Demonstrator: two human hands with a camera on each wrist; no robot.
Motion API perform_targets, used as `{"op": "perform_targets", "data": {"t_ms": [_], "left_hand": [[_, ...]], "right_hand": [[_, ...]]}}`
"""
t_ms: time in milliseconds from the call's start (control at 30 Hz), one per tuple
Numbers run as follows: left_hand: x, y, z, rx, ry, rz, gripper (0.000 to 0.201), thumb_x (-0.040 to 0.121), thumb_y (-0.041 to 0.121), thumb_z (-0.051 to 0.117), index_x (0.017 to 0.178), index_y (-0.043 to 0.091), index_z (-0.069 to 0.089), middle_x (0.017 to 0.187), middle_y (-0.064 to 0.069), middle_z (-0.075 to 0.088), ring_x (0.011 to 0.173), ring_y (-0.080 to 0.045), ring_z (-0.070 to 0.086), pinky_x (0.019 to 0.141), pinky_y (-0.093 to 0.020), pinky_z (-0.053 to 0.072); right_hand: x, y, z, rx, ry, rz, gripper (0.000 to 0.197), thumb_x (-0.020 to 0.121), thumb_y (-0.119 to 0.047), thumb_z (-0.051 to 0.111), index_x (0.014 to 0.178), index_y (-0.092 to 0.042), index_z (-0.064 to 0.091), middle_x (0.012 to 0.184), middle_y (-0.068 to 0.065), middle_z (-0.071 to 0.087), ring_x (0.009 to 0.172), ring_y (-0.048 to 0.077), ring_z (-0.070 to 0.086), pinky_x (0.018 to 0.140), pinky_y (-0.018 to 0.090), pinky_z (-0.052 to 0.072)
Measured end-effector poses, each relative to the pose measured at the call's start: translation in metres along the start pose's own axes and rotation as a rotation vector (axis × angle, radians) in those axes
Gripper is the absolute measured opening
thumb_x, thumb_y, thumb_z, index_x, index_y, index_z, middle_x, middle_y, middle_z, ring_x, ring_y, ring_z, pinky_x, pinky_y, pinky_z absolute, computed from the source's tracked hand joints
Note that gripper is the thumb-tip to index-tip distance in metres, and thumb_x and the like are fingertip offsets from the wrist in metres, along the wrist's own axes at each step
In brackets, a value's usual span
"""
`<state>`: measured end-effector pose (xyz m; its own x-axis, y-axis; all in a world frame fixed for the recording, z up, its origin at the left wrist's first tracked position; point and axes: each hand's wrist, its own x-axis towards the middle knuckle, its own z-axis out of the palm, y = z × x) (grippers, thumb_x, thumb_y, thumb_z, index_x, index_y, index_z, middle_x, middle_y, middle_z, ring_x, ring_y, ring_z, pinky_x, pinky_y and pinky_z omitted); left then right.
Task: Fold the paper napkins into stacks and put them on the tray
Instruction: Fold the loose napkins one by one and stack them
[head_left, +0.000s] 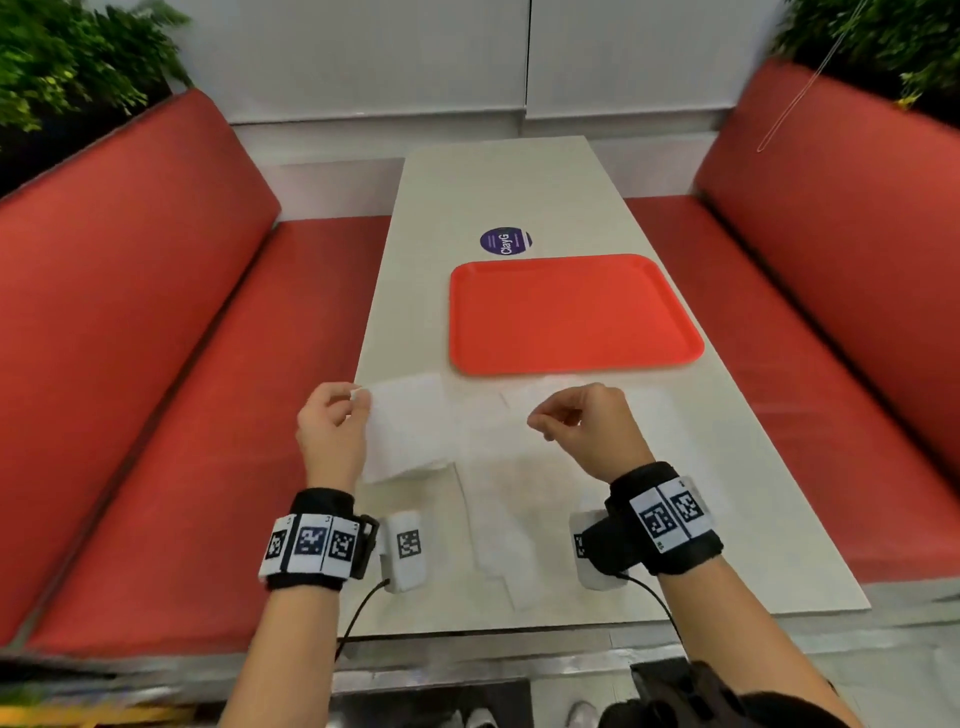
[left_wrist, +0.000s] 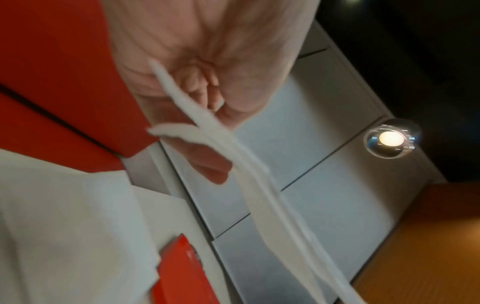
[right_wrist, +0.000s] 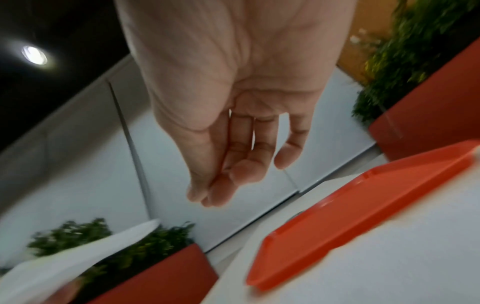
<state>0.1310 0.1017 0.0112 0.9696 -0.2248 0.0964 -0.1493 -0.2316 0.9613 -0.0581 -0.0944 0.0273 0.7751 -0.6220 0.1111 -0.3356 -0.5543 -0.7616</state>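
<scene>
My left hand (head_left: 357, 404) holds a white paper napkin (head_left: 408, 428) above the table's near left part, pinching its top left corner. In the left wrist view the napkin (left_wrist: 262, 185) runs edge-on from the pinching fingers (left_wrist: 207, 164) down to the lower right. My right hand (head_left: 545, 423) hovers to the right of that napkin with relaxed fingers (right_wrist: 223, 185) and nothing in it. More white napkins (head_left: 519, 483) lie flat on the table under both hands. The orange tray (head_left: 571, 312) sits just beyond them with nothing on it; it also shows in the right wrist view (right_wrist: 363, 209).
The pale table (head_left: 498, 187) is narrow, with red bench seats on the left (head_left: 182, 415) and right (head_left: 805, 364). A round purple sticker (head_left: 505, 241) lies behind the tray. Green plants (head_left: 78, 57) stand behind the bench backs, and a white wall closes the far end.
</scene>
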Motion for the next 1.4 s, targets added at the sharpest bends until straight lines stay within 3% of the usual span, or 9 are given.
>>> {"op": "perform_targets", "data": {"t_ms": [267,400,567,700,800,867,967,1233,1400], "left_hand": [[0.037,-0.032,0.024,0.227,-0.076,-0.077,0.012,0.095,0.018,0.059,0.101,0.01,0.053,0.092,-0.009,0.063,0.095,-0.025,0.054,0.08,-0.029,0.039],[0.041,-0.038,0.034,0.282,-0.07,-0.08,0.014,0.096,0.011,0.058,0.101,0.008,0.046,0.086,-0.011,0.059,0.083,-0.023,0.05,0.072,-0.026,0.034],[0.035,-0.043,0.036,0.521,-0.031,-0.043,0.029,0.091,0.022,0.065,0.109,0.006,0.048,0.11,-0.02,0.053,0.107,-0.038,0.049,0.085,-0.046,0.043],[0.003,-0.012,0.058,0.697,0.022,0.148,0.028,0.088,0.027,0.067,0.106,0.01,0.054,0.12,-0.017,0.045,0.114,-0.037,0.039,0.085,-0.05,0.04],[-0.025,0.006,0.092,0.479,-0.237,0.279,0.015,0.09,0.013,0.062,0.104,0.01,0.06,0.114,-0.008,0.051,0.113,-0.027,0.047,0.089,-0.034,0.04],[-0.039,0.009,0.12,0.347,-0.474,0.174,0.02,0.092,0.008,0.059,0.111,0.006,0.06,0.112,-0.009,0.059,0.111,-0.025,0.056,0.089,-0.025,0.041],[-0.055,-0.003,0.158,0.474,-0.681,0.006,0.042,0.093,0.019,0.06,0.131,0.006,0.049,0.129,-0.014,0.056,0.121,-0.028,0.053,0.098,-0.03,0.042],[-0.067,-0.025,0.191,0.629,-0.652,-0.048,0.071,0.076,0.027,0.078,0.133,0.01,0.04,0.126,-0.012,0.05,0.119,-0.027,0.051,0.098,-0.039,0.047],[-0.067,-0.021,0.18,0.514,-0.592,-0.099,0.031,0.083,0.02,0.073,0.11,0.01,0.062,0.096,-0.002,0.062,0.098,-0.021,0.064,0.087,-0.03,0.052]], "right_hand": [[0.001,0.048,-0.046,-0.072,0.238,0.167,0.009,0.083,-0.019,0.073,0.074,-0.018,0.074,0.058,-0.001,0.069,0.063,0.017,0.068,0.071,0.037,0.057],[-0.004,0.063,-0.055,-0.1,0.279,0.228,0.013,0.082,-0.021,0.072,0.07,-0.019,0.073,0.055,-0.004,0.067,0.059,0.016,0.066,0.066,0.034,0.056],[-0.007,0.082,-0.055,-0.169,0.237,0.381,0.009,0.083,-0.024,0.071,0.075,-0.019,0.074,0.067,-0.001,0.068,0.07,0.02,0.065,0.061,0.027,0.046],[-0.007,0.102,-0.039,-0.136,0.054,0.54,0.017,0.081,-0.028,0.077,0.093,-0.015,0.073,0.09,0.007,0.069,0.087,0.025,0.067,0.078,0.03,0.05],[-0.006,0.114,-0.024,0.033,-0.025,0.646,0.033,0.077,-0.033,0.08,0.105,-0.019,0.066,0.113,0.009,0.063,0.101,0.029,0.066,0.094,0.039,0.052],[-0.004,0.114,-0.016,0.113,0.008,0.65,0.038,0.077,-0.031,0.08,0.109,-0.019,0.064,0.117,0.01,0.061,0.106,0.032,0.064,0.097,0.043,0.051],[-0.003,0.109,-0.007,0.22,0.068,0.639,0.04,0.077,-0.024,0.079,0.112,-0.015,0.062,0.109,0.012,0.062,0.1,0.032,0.065,0.093,0.044,0.053],[-0.002,0.1,-0.002,0.235,0.064,0.534,0.033,0.074,-0.006,0.078,0.101,-0.019,0.066,0.089,0.003,0.059,0.082,0.02,0.062,0.062,0.021,0.044],[0.006,0.086,-0.002,0.171,0.011,0.411,0.021,0.08,-0.001,0.068,0.086,-0.019,0.078,0.085,-0.004,0.068,0.078,0.006,0.059,0.059,0.005,0.039]]}}
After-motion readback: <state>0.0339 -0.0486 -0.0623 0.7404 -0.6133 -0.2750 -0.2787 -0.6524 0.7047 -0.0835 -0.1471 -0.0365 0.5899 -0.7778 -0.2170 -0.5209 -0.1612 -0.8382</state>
